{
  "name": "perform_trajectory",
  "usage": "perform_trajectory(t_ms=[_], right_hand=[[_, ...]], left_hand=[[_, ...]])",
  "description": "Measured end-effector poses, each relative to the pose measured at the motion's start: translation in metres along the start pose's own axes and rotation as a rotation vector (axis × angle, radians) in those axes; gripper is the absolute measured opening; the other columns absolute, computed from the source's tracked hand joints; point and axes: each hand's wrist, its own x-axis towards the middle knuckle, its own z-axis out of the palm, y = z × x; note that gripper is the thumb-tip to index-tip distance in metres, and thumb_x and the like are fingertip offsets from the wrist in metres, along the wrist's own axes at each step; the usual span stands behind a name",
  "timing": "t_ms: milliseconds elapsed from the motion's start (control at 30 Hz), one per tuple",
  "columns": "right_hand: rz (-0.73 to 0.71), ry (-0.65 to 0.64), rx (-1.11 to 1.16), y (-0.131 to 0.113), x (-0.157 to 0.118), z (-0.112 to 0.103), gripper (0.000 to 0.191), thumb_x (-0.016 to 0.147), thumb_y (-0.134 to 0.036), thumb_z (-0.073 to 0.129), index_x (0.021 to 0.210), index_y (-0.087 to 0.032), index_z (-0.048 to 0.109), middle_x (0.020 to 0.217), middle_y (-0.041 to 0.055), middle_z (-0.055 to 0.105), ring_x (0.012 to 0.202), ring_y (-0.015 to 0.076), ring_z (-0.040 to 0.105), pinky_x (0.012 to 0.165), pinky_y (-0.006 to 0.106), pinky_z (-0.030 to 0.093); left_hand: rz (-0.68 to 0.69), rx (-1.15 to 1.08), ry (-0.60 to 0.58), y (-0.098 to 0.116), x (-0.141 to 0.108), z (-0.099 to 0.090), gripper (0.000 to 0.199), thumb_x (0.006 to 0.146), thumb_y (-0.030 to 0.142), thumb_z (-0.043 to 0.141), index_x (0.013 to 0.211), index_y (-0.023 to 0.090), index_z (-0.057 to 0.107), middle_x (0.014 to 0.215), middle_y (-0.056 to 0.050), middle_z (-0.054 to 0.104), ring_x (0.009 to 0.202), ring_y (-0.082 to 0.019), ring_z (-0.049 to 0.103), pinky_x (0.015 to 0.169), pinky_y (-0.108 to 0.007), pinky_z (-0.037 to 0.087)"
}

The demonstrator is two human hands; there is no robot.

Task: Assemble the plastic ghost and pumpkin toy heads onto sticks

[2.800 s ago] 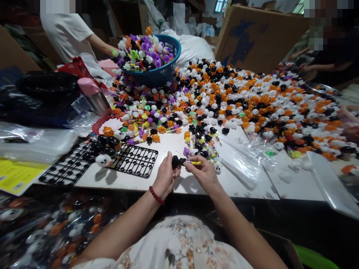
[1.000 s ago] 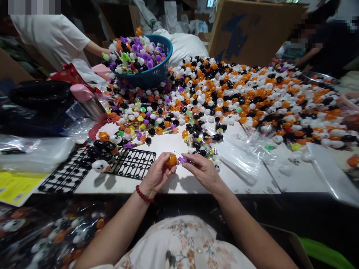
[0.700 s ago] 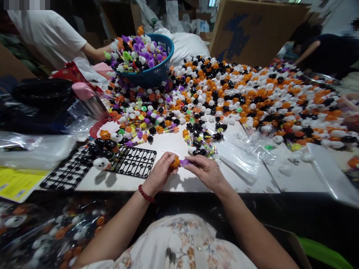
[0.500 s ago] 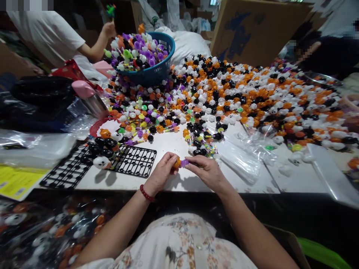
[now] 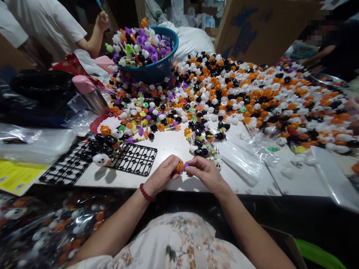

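Near the table's front edge, my left hand (image 5: 166,172) is closed on a small orange piece (image 5: 178,166). Facing it, my right hand (image 5: 206,172) pinches a small purple piece (image 5: 185,166) that touches the orange one. To the left, a black grid rack (image 5: 137,158) lies on the white table (image 5: 165,144), with black, orange and white figures (image 5: 101,160) on its middle. Beyond my right hand lie black figures and tubes with colourful contents (image 5: 200,151), beside clear plastic sleeves (image 5: 241,164).
A blue basket (image 5: 175,45) heaped with small toys stands at the back. A large pile of orange, white and black pieces (image 5: 269,97) covers the right side. A pink-lidded bottle (image 5: 84,85) leans at left. Another person's hand (image 5: 102,21) is raised behind.
The purple piece sits closer against the orange one, and my right fingers are more curled. The other person's raised hand has shifted left. The camera view has shifted slightly.
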Motion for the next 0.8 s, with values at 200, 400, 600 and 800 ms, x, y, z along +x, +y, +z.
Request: perform_trajectory(t_ms=[200, 400, 600, 800], right_hand=[[-0.05, 0.027, -0.031, 0.01, -0.003, 0.007, 0.021, 0.08, -0.039, 0.075, 0.084, -0.019, 0.072, 0.075, 0.0, 0.068, 0.069, 0.0134, 0.062, 0.069, 0.028, 0.051], [-0.006, 0.059, 0.047, 0.016, 0.0, 0.0, 0.035, 0.075, -0.039, 0.078, 0.104, -0.021, 0.07, 0.103, 0.0033, 0.067, 0.087, 0.0156, 0.065, 0.079, 0.03, 0.055], [0.064, 0.107, 0.062, 0.011, -0.002, 0.002, 0.034, 0.074, -0.046, 0.078, 0.087, -0.019, 0.063, 0.081, -0.0007, 0.066, 0.067, 0.0132, 0.065, 0.066, 0.029, 0.057], [0.041, 0.04, -0.007, 0.006, -0.008, 0.006, 0.028, 0.078, -0.044, 0.075, 0.082, -0.019, 0.064, 0.072, -0.0031, 0.063, 0.059, 0.0101, 0.059, 0.06, 0.024, 0.051]], left_hand=[[0.014, 0.132, 0.054, 0.0, -0.004, 0.001, 0.036, 0.093, 0.053, 0.05, 0.085, 0.018, 0.05, 0.067, 0.005, 0.047, 0.055, -0.007, 0.038, 0.052, -0.021, 0.028], [-0.041, 0.048, 0.041, 0.007, 0.009, -0.001, 0.038, 0.087, 0.055, 0.058, 0.082, 0.018, 0.049, 0.068, 0.004, 0.054, 0.051, -0.006, 0.045, 0.052, -0.02, 0.033], [-0.089, 0.115, 0.146, 0.01, 0.015, 0.001, 0.04, 0.085, 0.056, 0.059, 0.077, 0.019, 0.047, 0.062, 0.005, 0.052, 0.047, -0.006, 0.042, 0.047, -0.019, 0.029], [-0.08, 0.319, 0.212, 0.003, 0.01, 0.008, 0.041, 0.091, 0.055, 0.048, 0.071, 0.02, 0.046, 0.052, 0.006, 0.045, 0.047, -0.008, 0.039, 0.048, -0.021, 0.031]])
